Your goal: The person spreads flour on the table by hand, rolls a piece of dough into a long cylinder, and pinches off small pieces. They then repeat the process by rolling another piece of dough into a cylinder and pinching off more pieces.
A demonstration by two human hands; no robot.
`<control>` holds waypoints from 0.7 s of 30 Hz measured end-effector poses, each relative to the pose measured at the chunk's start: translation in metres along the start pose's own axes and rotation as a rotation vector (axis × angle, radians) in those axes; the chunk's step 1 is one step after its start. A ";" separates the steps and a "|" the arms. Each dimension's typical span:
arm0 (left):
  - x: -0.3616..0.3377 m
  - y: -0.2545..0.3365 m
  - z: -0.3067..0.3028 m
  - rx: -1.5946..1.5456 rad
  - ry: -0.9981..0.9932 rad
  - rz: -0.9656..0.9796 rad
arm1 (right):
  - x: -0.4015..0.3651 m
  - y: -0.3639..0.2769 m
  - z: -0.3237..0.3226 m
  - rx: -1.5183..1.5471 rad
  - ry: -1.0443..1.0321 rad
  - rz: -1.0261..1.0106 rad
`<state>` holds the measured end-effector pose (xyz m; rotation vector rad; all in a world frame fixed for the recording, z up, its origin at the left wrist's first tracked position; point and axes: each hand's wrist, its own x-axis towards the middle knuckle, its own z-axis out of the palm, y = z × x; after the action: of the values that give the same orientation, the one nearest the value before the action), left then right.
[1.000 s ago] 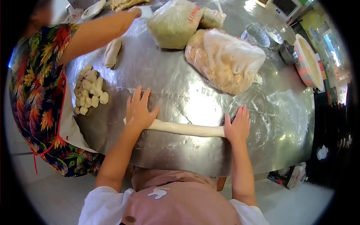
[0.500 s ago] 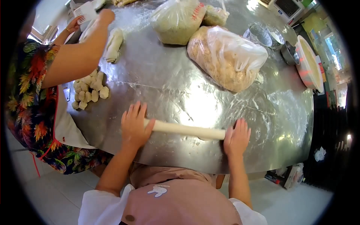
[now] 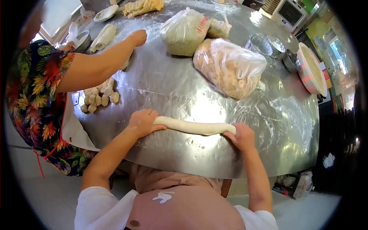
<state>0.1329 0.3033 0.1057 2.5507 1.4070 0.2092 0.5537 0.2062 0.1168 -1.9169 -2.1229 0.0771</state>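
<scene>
A long pale roll of dough (image 3: 193, 127) stretches sideways across the near part of the metal table, sagging slightly in the middle. Its left end is gripped by my left hand (image 3: 144, 122), thumb on the near side and fingers curled over the far side. At the other end my right hand (image 3: 242, 136) is closed round the dough in the same way, thumb pointing inward. Left of my left hand lies a cluster of small cut dough pieces (image 3: 100, 96).
A co-worker's arm (image 3: 96, 71) reaches over the table from the left. Plastic bags of filling (image 3: 186, 34) and a larger bagged brown mass (image 3: 226, 69) stand beyond the dough. Metal bowls (image 3: 264, 44) and a wide tub (image 3: 312, 69) line the right edge of the metal table (image 3: 172, 157).
My hands have gone from lying flat with fingers stretched at the roll's ends to gripping both ends. The roll now bends a little. The co-worker's arm has moved right.
</scene>
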 end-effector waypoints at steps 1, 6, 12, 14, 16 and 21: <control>-0.002 -0.001 -0.013 0.008 -0.042 -0.038 | 0.000 0.004 -0.006 -0.007 -0.102 0.032; -0.036 -0.016 -0.003 -0.007 -0.023 -0.127 | -0.035 0.007 -0.010 0.021 -0.098 0.140; -0.011 0.063 -0.037 -0.015 0.120 -0.049 | 0.007 -0.043 -0.024 0.064 -0.013 -0.057; 0.013 0.091 -0.016 -0.100 0.192 -0.076 | 0.034 -0.077 -0.011 0.175 0.088 -0.059; 0.046 0.121 0.009 -0.142 0.264 -0.121 | 0.065 -0.114 0.018 0.263 0.199 -0.027; 0.016 0.133 0.037 -0.127 -0.003 -0.046 | 0.034 -0.143 0.028 0.159 -0.272 0.024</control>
<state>0.2579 0.2436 0.1050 2.4133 1.4026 0.2783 0.4061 0.2264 0.1279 -1.9300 -2.1826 0.5231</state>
